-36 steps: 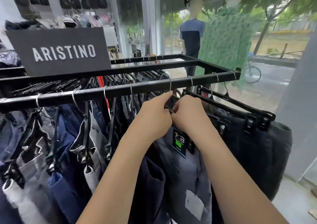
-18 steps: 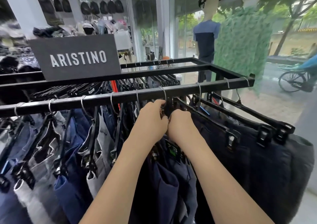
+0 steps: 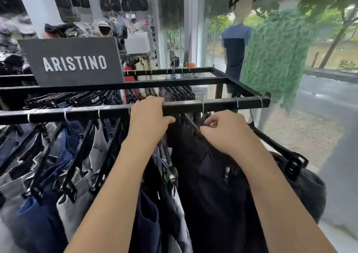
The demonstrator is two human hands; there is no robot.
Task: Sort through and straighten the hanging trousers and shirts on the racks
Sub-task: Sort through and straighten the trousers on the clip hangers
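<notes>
The left hand (image 3: 149,119) is clamped on the front rail (image 3: 222,104) of the black rack, fingers curled over the top and thumb beneath. Just to its right, the right hand (image 3: 224,132) has its fingertips pinched together on the top of a black hanger (image 3: 190,122) that carries dark trousers (image 3: 209,185), hung near the rail's right end. Blue and grey trousers (image 3: 38,223) hang on clip hangers along the rail to the left. An ARISTINO sign (image 3: 73,63) stands on the rack, and 2 mannequins (image 3: 235,45) stand by the window behind.
</notes>
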